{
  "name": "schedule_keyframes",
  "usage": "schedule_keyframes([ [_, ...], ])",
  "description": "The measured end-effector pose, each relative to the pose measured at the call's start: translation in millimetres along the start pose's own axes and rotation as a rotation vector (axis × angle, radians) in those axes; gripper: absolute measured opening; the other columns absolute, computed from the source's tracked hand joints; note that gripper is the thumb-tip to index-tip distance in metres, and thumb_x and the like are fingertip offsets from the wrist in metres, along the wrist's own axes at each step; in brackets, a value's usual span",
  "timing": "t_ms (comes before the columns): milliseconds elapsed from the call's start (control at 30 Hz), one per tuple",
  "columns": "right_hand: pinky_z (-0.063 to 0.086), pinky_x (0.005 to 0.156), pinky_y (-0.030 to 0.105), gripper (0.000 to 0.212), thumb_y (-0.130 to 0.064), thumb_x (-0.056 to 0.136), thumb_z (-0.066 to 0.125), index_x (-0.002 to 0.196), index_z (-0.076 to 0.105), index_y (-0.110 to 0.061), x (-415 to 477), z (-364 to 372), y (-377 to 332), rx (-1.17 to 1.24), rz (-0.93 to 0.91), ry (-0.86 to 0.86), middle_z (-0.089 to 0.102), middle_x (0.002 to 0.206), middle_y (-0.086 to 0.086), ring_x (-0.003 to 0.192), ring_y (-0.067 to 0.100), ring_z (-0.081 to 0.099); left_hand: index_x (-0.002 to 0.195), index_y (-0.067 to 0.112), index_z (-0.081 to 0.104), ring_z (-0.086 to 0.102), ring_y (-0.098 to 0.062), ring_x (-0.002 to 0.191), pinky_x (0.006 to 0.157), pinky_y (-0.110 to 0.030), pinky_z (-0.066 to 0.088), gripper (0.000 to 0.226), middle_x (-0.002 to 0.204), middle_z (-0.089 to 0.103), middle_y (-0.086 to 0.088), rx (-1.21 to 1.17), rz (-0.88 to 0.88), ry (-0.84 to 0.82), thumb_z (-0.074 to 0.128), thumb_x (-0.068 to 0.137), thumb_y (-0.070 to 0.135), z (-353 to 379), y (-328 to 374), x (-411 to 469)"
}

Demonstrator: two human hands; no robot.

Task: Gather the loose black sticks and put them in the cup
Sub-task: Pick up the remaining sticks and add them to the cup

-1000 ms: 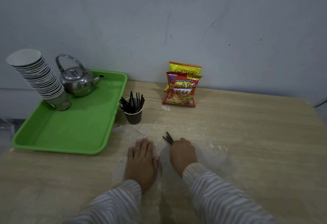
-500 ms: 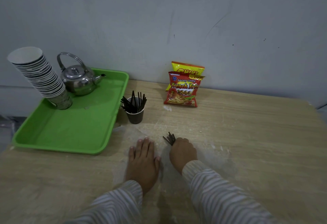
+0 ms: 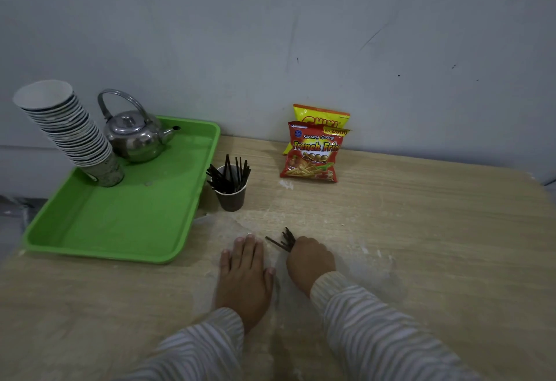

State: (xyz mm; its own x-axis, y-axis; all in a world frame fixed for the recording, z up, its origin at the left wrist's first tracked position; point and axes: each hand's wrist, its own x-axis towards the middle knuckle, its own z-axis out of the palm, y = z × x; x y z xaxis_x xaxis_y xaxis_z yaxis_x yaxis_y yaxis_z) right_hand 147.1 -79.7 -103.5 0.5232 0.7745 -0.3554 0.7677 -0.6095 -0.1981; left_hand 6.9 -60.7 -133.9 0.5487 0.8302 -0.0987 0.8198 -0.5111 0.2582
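Head view: right hand (image 3: 310, 260) is clenching a bundle of black sticks (image 3: 284, 241), their tips pointing toward 11 o'clock. Left hand (image 3: 245, 272) is lying flat, fingers together. Cup (image 3: 231, 191) is standing at 11 o'clock from the sticks.

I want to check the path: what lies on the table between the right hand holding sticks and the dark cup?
In the head view, only bare table lies between the right hand with its sticks and the cup.
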Motion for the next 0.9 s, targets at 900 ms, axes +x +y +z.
schedule_keyframes([
  [900,0.047,0.048,0.031,0.028,0.003,0.089,0.034,0.110,0.046,-0.012,3,-23,5,1.410,0.333,-0.121,0.054,0.068,0.009,0.052,0.018,0.053,0.146,0.017,0.019,0.003,-0.023,0.147,0.118,-0.044,0.002,0.054,0.160,0.014,-0.005,-0.188,-0.058,-0.038,0.025,0.096,0.036,-4,5,6],
])
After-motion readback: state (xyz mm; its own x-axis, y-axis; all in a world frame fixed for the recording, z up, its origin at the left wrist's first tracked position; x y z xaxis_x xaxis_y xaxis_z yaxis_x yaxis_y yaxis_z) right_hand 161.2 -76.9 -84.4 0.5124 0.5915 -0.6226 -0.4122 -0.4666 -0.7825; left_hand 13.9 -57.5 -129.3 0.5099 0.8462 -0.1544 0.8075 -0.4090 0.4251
